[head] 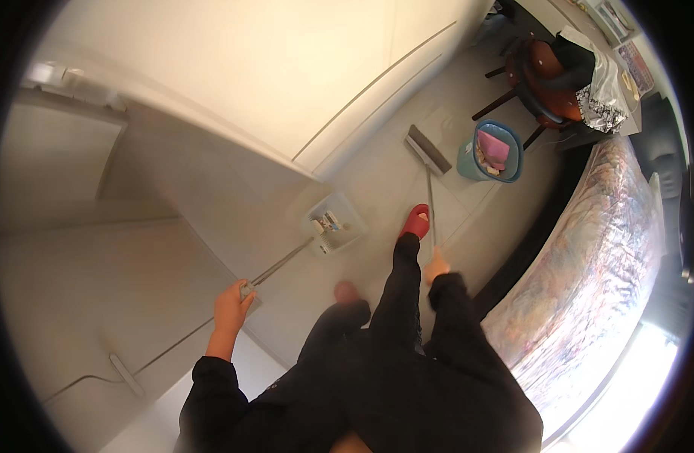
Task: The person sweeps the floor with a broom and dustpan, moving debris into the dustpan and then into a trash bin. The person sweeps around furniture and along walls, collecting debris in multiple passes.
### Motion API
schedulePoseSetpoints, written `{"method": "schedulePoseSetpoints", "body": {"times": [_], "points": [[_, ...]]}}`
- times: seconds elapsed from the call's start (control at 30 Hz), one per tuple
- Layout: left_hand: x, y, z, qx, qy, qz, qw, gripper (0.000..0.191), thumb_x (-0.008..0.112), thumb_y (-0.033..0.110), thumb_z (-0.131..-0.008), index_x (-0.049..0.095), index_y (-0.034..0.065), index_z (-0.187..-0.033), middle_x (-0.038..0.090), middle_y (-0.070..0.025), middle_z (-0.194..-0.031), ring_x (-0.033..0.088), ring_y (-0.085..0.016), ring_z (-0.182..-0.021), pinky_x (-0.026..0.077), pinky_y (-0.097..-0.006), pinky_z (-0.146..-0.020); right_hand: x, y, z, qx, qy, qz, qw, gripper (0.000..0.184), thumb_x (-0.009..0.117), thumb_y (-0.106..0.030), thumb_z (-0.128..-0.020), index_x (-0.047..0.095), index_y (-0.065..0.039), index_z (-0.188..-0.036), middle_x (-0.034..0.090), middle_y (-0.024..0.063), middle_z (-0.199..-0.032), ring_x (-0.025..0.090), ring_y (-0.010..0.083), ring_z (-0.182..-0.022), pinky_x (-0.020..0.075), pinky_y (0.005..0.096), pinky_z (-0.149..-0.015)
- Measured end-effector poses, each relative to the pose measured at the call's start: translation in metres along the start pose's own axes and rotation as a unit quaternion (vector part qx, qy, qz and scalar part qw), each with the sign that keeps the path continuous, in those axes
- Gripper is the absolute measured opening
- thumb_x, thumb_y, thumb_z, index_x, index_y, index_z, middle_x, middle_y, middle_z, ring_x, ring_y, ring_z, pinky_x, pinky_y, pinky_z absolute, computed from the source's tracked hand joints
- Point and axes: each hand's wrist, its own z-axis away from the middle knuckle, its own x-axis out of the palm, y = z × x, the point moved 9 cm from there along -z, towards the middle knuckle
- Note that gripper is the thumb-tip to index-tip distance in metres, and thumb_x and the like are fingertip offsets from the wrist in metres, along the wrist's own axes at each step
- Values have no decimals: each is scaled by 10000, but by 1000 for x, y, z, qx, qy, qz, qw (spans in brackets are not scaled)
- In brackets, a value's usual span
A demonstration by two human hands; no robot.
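My left hand (233,300) grips the top of a long-handled dustpan (347,232), whose pan stands on the tiled floor with some small debris in it. The handle runs from the hand down to the pan. My right hand (437,266), a little blurred, holds the handle of a broom (428,152). The broom's grey bristle head lies on the floor beyond my red slipper (416,222), left of a blue waste bin (467,161) that has a pink item and other waste in it.
A wooden chair (542,62) with cloths over it stands behind the bin. Along the right runs a bed with a shiny patterned cover (584,243). A pale cabinet (256,73) borders the floor ahead. A cable with a power strip (126,375) is at the lower left.
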Motion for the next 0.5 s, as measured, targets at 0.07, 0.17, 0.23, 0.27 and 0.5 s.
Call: {"method": "schedulePoseSetpoints", "body": {"times": [0.07, 0.17, 0.23, 0.27, 0.5], "points": [[2, -34, 36, -37, 6, 3, 999, 330, 652, 260, -780, 593, 50, -1026, 634, -171, -876, 598, -359, -790, 477, -404, -669, 46, 2, 66, 11, 5, -81, 997, 609, 514, -155, -845, 258, -139, -1398, 539, 140, -717, 528, 238, -555, 442, 362, -504], [11, -76, 71, -73, 20, 13, 997, 330, 652, 265, -780, 591, 40, -1014, 634, -176, -855, 597, -364, -772, 472, -417, -654, 68, 13, 134, 73, -98, -282, 952, 602, 515, -160, -869, 253, -162, -1411, 504, 75, -586, 493, 162, -434, 419, 323, -396], [18, -98, 79, -82, 24, 7, 996, 332, 650, 270, -782, 588, 39, -1013, 633, -179, -848, 598, -364, -766, 470, -423, -648, 62, 12, 155, 85, -123, -351, 924, 591, 501, -148, -873, 254, -148, -1410, 471, 56, -549, 461, 147, -404, 390, 314, -364], [22, -106, 81, -85, 23, -3, 996, 332, 648, 272, -783, 586, 41, -1013, 633, -181, -847, 599, -364, -764, 470, -425, -646, 41, 5, 145, 58, -96, -337, 935, 593, 498, -145, -873, 248, -136, -1411, 464, 53, -540, 446, 145, -392, 378, 308, -354], [34, -140, 84, -88, 7, -26, 996, 348, 641, 279, -787, 571, 48, -1037, 632, -183, -840, 605, -359, -766, 475, -421, -651, -30, -102, -9, -32, 30, -97, 994, 612, 490, -111, -786, 269, 12, -1342, 565, 140, -575, 552, 225, -446, 442, 351, -443]]}}
